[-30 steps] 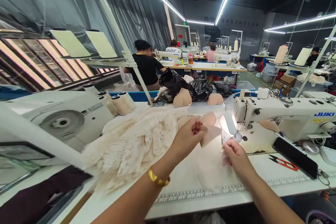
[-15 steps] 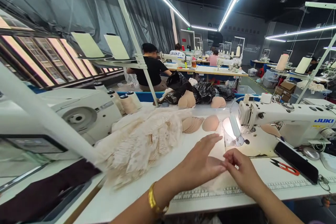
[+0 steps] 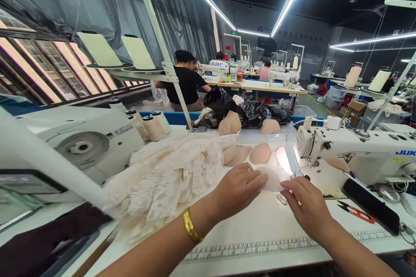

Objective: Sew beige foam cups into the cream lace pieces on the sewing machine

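A small piece of sheer pale fabric [image 3: 272,178] is stretched between my two hands, just in front of the lit needle area of the sewing machine [image 3: 367,147]. My left hand [image 3: 238,190], with a gold bracelet at the wrist, pinches its left end. The fingertips of my right hand [image 3: 305,203] close on its right end. Beyond the fabric lie a beige-pink cup pad [image 3: 260,153] and a fanned stack of beige pads [image 3: 236,156]. A heap of cream lace fabric [image 3: 175,177] spreads left of my left hand.
Red-handled snips [image 3: 356,212] and a black phone [image 3: 372,205] lie right of my right hand. A printed ruler [image 3: 253,249] runs along the table's front edge. Thread cones [image 3: 152,127] and another machine [image 3: 81,143] stand left. A person in black [image 3: 185,82] sits beyond.
Both hands have moved forward from near the ruler toward the machine's lamp. My left fingers, spread before, have closed, and the sheer piece is now held up between the hands.
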`<state>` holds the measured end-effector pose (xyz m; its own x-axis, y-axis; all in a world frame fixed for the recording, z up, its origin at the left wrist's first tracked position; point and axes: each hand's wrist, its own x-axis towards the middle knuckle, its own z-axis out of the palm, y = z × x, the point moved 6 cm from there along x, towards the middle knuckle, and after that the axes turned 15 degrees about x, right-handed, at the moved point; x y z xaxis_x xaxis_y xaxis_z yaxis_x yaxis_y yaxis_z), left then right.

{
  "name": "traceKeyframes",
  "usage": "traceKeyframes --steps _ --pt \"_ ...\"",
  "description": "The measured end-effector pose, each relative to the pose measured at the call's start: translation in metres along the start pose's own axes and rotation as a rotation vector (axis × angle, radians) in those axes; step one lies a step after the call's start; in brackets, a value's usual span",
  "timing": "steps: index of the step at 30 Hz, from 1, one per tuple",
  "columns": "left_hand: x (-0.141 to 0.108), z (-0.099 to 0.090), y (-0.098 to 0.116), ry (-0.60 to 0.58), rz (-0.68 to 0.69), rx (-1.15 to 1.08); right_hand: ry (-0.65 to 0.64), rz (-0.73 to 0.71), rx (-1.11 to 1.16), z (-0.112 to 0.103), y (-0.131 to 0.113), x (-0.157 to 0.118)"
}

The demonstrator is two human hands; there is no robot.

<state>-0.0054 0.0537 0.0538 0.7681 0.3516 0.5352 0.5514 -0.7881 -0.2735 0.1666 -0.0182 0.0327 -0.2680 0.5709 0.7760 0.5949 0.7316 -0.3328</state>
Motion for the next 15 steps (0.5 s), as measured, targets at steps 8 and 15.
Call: traceKeyframes --steps 8,15 --pt "0.01 0.048 0.041 -0.162 0.246 -0.093 -0.386 -0.288 -0.223 0.022 0.048 -0.024" --pt "0.023 0.085 0.052 -0.104 0.205 -0.046 -0.372 -0.014 0.005 0.001 0.076 -0.029"
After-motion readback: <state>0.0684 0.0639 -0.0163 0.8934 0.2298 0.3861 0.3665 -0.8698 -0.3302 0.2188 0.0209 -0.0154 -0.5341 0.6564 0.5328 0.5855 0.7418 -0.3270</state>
